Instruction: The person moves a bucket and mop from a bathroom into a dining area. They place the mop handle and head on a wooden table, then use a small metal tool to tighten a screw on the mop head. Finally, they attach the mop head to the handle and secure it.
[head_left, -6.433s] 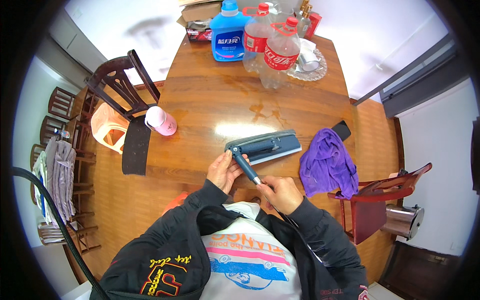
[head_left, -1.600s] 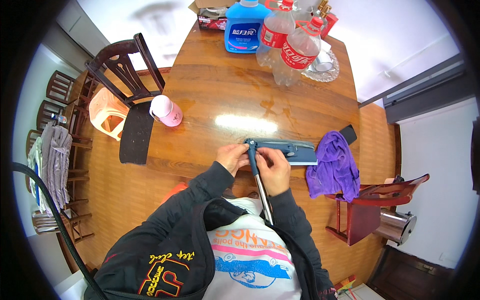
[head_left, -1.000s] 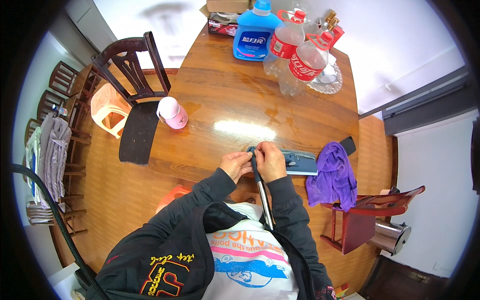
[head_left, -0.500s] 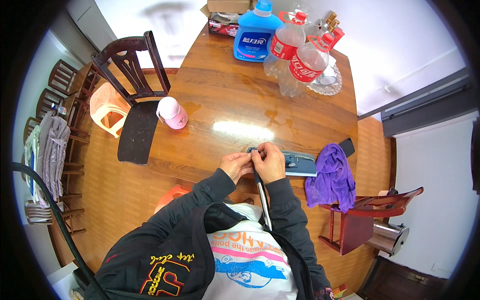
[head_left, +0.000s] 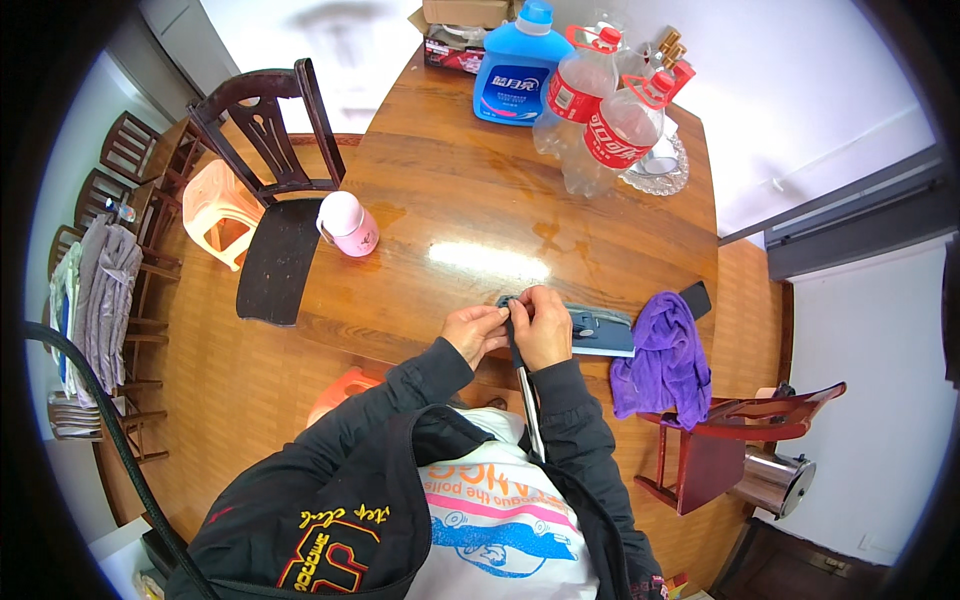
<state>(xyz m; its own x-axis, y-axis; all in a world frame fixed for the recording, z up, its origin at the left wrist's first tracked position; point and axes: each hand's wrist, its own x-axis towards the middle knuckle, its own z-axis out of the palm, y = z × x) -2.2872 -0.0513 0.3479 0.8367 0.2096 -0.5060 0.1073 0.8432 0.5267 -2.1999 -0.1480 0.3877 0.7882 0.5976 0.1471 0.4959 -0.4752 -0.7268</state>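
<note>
Flat mop head (head_left: 598, 330), grey-blue, lying on the near edge of the wooden table (head_left: 480, 210), long side running left to right. Left hand (head_left: 476, 331) and right hand (head_left: 545, 322) meeting at its left end, fingertips pinched together there on a small part too small to make out. Left grip closed on that end from the left side; right grip closed over the same spot from above, with the rest of the mop head stretching away to the right from under its knuckles. Thin metal mop handle (head_left: 528, 412) slanting down from the hands toward the body, between the two dark sleeves.

Just right of the mop head, touching its far end: purple cloth (head_left: 665, 360), bunched, draped over the table edge. Small black phone-like slab (head_left: 695, 298) just beyond the cloth. Pink lidded cup (head_left: 348, 224) standing upright near the left edge, well apart from the hands. At the far end of the table: blue detergent jug (head_left: 518, 64), two clear bottles with red labels (head_left: 600, 115), glass dish (head_left: 660, 170) behind them. Dark wooden chair (head_left: 275, 190) drawn up at the left side, pale orange plastic stool (head_left: 225, 205) beside it. Red chair (head_left: 745, 435) to the right, below the cloth.
</note>
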